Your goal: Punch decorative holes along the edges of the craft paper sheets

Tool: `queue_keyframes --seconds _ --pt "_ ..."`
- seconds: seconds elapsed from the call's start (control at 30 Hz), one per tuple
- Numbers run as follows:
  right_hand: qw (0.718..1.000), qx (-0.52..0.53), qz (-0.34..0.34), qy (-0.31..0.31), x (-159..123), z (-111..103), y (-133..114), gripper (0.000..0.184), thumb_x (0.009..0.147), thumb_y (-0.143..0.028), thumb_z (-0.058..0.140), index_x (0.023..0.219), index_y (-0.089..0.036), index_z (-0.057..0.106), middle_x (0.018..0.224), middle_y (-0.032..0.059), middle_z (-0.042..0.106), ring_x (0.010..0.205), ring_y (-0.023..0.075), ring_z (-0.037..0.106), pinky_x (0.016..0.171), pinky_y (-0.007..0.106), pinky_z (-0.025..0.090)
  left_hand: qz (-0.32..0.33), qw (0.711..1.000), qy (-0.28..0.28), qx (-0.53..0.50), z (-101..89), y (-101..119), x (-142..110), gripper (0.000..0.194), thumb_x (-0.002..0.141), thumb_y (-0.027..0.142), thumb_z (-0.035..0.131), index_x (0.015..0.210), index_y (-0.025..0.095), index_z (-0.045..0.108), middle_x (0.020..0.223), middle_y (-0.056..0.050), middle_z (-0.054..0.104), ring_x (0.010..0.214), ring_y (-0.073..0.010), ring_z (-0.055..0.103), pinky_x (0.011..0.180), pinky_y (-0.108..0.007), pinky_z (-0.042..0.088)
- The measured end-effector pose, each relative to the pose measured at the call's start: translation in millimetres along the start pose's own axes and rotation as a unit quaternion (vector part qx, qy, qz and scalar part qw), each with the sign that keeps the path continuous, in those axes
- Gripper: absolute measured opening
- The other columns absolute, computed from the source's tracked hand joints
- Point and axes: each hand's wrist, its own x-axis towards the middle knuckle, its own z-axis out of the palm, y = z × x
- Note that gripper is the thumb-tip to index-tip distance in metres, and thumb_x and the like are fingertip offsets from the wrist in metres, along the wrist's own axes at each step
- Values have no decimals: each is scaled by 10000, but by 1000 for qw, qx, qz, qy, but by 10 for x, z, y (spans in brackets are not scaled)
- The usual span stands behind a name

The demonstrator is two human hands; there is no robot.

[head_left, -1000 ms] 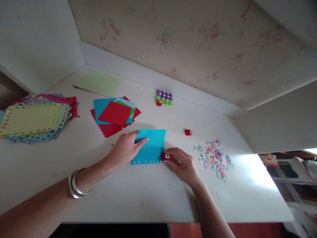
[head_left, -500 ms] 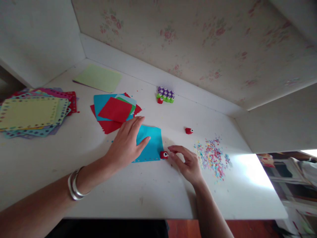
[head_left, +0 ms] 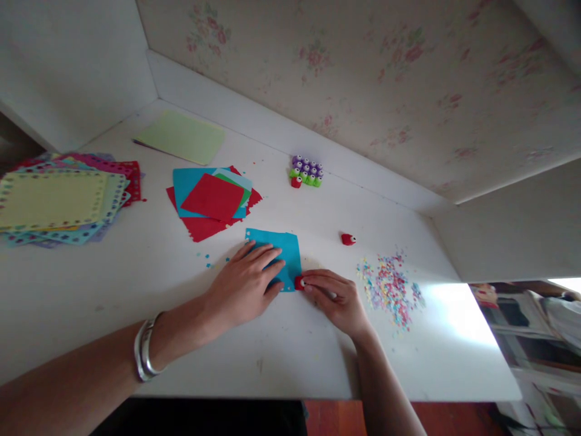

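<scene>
A blue sheet of paper (head_left: 284,242) with small punched holes along its lower edge lies on the white table. My left hand (head_left: 249,275) rests flat across its lower left part, fingers spread. At the sheet's lower right corner sits a small red craft punch (head_left: 299,283) with a white button. The fingers of my right hand (head_left: 336,297) are closed on it, covering its right side. Another red craft punch (head_left: 348,239) lies apart, up and to the right.
Several purple, green and red punches (head_left: 307,171) stand together near the back wall. Confetti (head_left: 393,287) is scattered at the right. Coloured paper (head_left: 213,197) lies behind my left hand, hole-edged sheets (head_left: 54,200) at far left, and pale green paper (head_left: 181,136) at the back.
My left hand has come down and toward me, flattening onto the blue sheet. The fingers of my right hand have closed on the red punch at the sheet's corner.
</scene>
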Motion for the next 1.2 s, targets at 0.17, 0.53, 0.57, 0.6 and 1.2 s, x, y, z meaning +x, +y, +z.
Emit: queue_keyframes --seconds 0.17,0.53,0.57,0.6,1.2 --pt "1000 1 0 1 9 11 -17 220 921 -196 630 1056 -322 748 1053 26 738 930 193 707 800 372 609 -2 1000 -13 1 5 -4 0 342 962 342 551 1265 202 626 1399 -107 582 1332 -294 490 1147 -551 318" --pt "990 12 39 137 -95 -53 -74 278 1016 -267 442 942 -257 710 896 42 739 757 175 673 651 337 537 -4 1000 -20 -3 -7 9 9 327 989 358 494 1249 209 625 1354 -100 610 1334 -286 486 1171 -552 275" --pt "989 13 40 143 -107 -62 -92 299 1018 -259 432 900 -251 707 840 37 734 680 160 650 590 320 511 -3 1000 -21 -2 -13 11 11 326 993 360 487 1245 207 625 1352 -97 612 1332 -285 488 1171 -554 273" --pt "990 4 37 137 -114 -69 -113 300 1013 -248 440 877 -247 708 811 35 733 633 153 636 554 313 493 -2 1000 -21 -1 -20 14 14 322 995 359 484 1239 206 628 1354 -94 611 1330 -284 490 1172 -555 272" --pt "973 -144 -181 10 -2 -93 -149 183 826 -30 583 904 -178 656 1004 101 775 605 152 690 522 302 504 101 992 26 -65 -11 156 19 240 993 199 503 1190 176 639 1220 -42 689 1138 -214 610 1027 -438 483"
